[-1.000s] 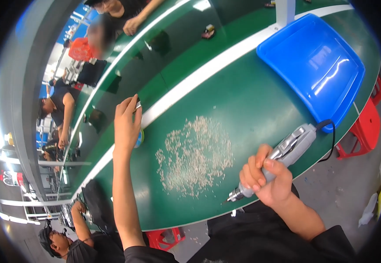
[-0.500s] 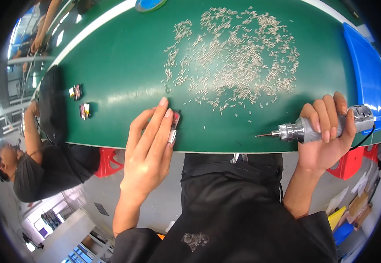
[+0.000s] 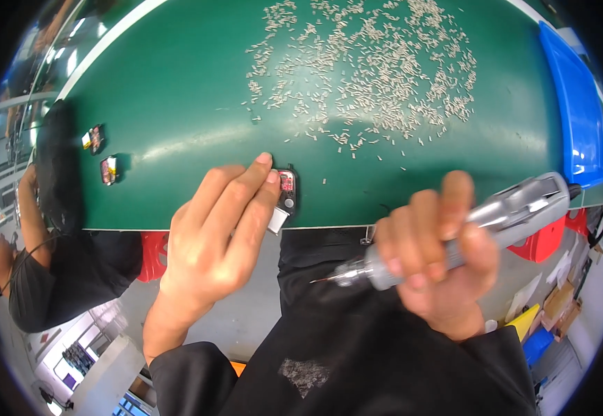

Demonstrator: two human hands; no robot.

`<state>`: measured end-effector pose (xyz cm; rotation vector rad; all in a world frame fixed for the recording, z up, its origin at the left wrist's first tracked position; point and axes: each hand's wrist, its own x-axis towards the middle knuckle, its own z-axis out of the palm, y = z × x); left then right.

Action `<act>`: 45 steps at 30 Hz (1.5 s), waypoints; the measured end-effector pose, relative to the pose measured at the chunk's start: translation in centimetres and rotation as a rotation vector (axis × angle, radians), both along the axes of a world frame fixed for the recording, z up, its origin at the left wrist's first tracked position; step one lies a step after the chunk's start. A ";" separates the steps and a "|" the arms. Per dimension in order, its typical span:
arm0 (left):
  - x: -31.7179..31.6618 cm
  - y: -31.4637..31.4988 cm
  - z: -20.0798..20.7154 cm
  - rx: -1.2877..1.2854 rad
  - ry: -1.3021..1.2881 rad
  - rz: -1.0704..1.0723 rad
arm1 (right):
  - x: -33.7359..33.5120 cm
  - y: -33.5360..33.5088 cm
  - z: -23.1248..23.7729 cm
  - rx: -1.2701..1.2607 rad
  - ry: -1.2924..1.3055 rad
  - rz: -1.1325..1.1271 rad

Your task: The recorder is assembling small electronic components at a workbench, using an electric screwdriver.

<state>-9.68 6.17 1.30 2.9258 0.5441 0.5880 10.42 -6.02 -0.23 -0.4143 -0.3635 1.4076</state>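
Note:
My right hand [image 3: 437,260] is wrapped round a silver-grey electric screwdriver [image 3: 516,208]. Its thin bit points left and hangs over my lap, in front of the table edge. At that edge, my left hand [image 3: 215,232] has its fingers pressed along the left side of a small black device [image 3: 289,201]. The device shows a red circuit board and a round silvery part, with a white rectangular piece [image 3: 278,220] at its near end. The thumb and part of the device are hidden under the hand.
Many tiny silvery rod-like pieces [image 3: 392,69] lie scattered across the green table [image 3: 176,90]. Two small devices [image 3: 109,170] sit at the left. A blue tray [image 3: 572,104] stands at the right edge. Another person [image 3: 58,277] is at the far left, beside a black bag-like shape.
My right hand has brought the screwdriver left and nearer to me, off the table and over my lap. My left hand has shifted slightly, and more of the device shows.

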 end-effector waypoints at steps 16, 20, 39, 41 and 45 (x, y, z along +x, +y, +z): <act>2.6 -2.4 -0.3 0.058 -0.049 -0.008 | -4.9 -1.0 -1.3 -0.197 -0.008 -0.029; 2.0 -2.7 -0.4 0.003 -0.008 -0.004 | -2.4 -0.8 0.4 -0.134 -0.179 0.074; 1.6 -4.2 -0.1 0.036 0.075 0.049 | 3.4 5.7 4.4 0.153 -0.551 0.012; 1.5 -4.1 -0.6 0.064 0.049 0.043 | 3.1 5.9 4.1 0.141 -0.539 -0.002; 1.5 -3.9 -1.1 0.077 -0.008 0.033 | 3.1 6.1 4.1 0.125 -0.563 -0.004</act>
